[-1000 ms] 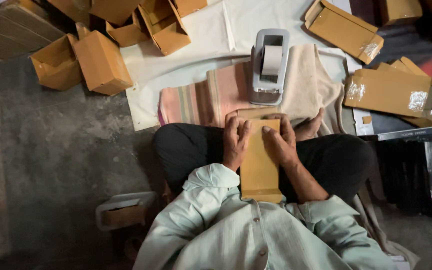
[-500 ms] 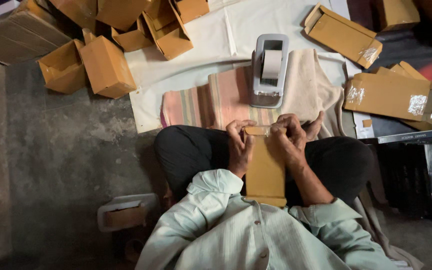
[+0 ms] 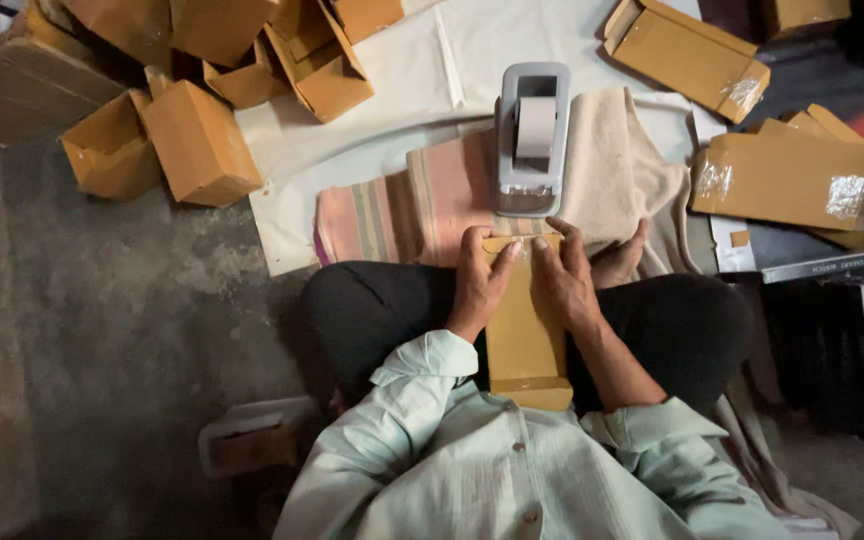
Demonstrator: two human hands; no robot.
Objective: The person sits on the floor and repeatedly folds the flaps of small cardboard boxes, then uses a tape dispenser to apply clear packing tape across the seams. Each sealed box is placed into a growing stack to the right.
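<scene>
Hands, left and right, pressed flat gripping far end of long brown flat cardboard box on lap, below grey tape dispenser; likely light, stiff, best gripped along edges.

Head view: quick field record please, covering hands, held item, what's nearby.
left hand: pressing the far end of the flat brown carton, thumb on top
right hand: pressing the same end, beside the left
carton: lies lengthwise on the lap
tape dispenser: grey, just beyond the hands, on striped cloth
loose cartons: piled far left, more at right
</scene>
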